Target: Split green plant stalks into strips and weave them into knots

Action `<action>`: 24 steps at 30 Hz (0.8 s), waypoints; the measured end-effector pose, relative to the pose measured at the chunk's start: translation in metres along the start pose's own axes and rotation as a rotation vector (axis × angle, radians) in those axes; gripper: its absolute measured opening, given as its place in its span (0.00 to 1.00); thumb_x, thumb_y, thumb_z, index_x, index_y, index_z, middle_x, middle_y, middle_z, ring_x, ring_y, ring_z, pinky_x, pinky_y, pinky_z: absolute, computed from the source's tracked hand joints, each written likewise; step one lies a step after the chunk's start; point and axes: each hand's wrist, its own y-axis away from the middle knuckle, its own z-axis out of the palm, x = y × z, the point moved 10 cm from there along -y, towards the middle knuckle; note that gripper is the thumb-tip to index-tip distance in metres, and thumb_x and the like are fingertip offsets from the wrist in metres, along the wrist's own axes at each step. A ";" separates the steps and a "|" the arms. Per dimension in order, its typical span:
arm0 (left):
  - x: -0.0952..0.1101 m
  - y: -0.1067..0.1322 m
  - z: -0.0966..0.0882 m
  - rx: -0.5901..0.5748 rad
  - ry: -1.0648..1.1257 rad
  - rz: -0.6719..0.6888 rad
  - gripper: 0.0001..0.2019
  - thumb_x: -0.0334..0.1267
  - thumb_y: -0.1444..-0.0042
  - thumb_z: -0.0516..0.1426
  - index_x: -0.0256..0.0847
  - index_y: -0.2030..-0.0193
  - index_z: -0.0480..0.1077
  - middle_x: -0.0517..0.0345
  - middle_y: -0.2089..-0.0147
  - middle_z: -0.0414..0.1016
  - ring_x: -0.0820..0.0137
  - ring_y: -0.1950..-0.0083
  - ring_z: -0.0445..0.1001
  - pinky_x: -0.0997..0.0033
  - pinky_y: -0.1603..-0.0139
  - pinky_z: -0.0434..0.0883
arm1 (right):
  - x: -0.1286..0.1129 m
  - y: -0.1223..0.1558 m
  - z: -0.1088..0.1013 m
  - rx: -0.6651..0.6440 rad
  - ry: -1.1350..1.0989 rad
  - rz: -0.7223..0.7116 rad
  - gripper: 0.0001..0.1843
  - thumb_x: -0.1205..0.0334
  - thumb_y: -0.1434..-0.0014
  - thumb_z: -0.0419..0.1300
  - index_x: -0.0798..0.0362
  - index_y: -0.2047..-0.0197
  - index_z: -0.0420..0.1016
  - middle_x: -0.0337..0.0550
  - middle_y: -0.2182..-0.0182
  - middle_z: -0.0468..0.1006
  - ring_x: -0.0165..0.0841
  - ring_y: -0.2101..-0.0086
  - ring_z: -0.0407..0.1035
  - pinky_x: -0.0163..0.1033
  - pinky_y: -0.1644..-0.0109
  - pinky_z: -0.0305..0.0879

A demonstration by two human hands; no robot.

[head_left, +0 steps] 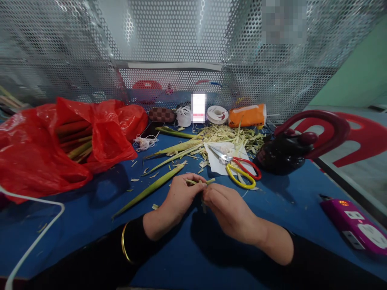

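Note:
Close together over the blue table (169, 257), both of my hands pinch thin pale-green strips of leaf. My left hand (181, 197) is closed on a green leaf strip (191, 182), which shows between thumb and fingers. My right hand (228, 207) is closed at the same piece; a strip end pokes out above its fingers, and its fingertips are partly hidden. Just left of my hands lies a long green leaf stalk (148, 191). Beyond them are more stalks (177, 149) and a heap of shredded leaf strips (232, 137). Scissors (238, 165) with red and yellow handles rest on white paper (215, 161).
A red plastic bag (111, 141) of stalks stands left, near a white cable (39, 237). At right are a dark kettle (284, 151) and purple power strip (353, 223). White yarn (184, 116), a ribbon spool (217, 114) and an orange packet (248, 115) line the perforated metal screen (172, 36).

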 end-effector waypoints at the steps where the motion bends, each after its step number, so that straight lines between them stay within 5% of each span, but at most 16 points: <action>1: -0.001 0.000 0.002 -0.019 -0.018 -0.015 0.06 0.33 0.61 0.63 0.34 0.73 0.74 0.63 0.79 0.70 0.78 0.77 0.63 0.77 0.75 0.59 | -0.001 0.000 -0.003 0.026 0.009 -0.008 0.11 0.74 0.37 0.47 0.51 0.67 0.63 0.42 0.71 0.71 0.32 0.70 0.64 0.37 0.65 0.64; 5: -0.006 0.006 0.019 -0.178 -0.036 -0.069 0.06 0.31 0.64 0.63 0.35 0.75 0.73 0.62 0.79 0.71 0.76 0.77 0.65 0.76 0.73 0.60 | 0.000 0.001 -0.025 0.195 0.167 0.010 0.09 0.71 0.36 0.49 0.52 0.66 0.67 0.46 0.65 0.75 0.33 0.66 0.70 0.36 0.64 0.66; 8: -0.010 0.014 0.034 -0.317 -0.034 -0.098 0.03 0.30 0.63 0.62 0.35 0.77 0.72 0.60 0.78 0.74 0.74 0.74 0.69 0.75 0.69 0.64 | 0.005 0.004 -0.029 0.222 0.351 0.063 0.12 0.70 0.36 0.47 0.53 0.68 0.68 0.43 0.73 0.72 0.30 0.75 0.67 0.34 0.72 0.61; 12: -0.012 0.018 0.039 -0.365 -0.024 -0.123 0.02 0.31 0.61 0.61 0.36 0.77 0.73 0.58 0.76 0.75 0.73 0.72 0.71 0.74 0.65 0.66 | 0.010 0.007 -0.023 0.209 0.509 0.070 0.12 0.69 0.34 0.46 0.53 0.67 0.67 0.39 0.80 0.72 0.30 0.81 0.65 0.34 0.75 0.56; 17: -0.010 0.022 0.046 -0.470 -0.010 -0.122 0.07 0.34 0.60 0.64 0.35 0.72 0.73 0.58 0.74 0.75 0.72 0.70 0.72 0.72 0.63 0.68 | 0.037 0.010 -0.026 0.222 0.414 0.294 0.10 0.62 0.32 0.46 0.53 0.64 0.66 0.35 0.83 0.70 0.30 0.82 0.67 0.33 0.76 0.55; 24: -0.014 0.014 0.041 -0.394 -0.169 -0.002 0.10 0.33 0.60 0.63 0.39 0.71 0.66 0.66 0.79 0.67 0.76 0.76 0.66 0.76 0.73 0.61 | 0.056 0.014 -0.023 0.190 0.149 0.483 0.10 0.60 0.35 0.48 0.51 0.68 0.64 0.34 0.81 0.66 0.28 0.81 0.61 0.33 0.75 0.55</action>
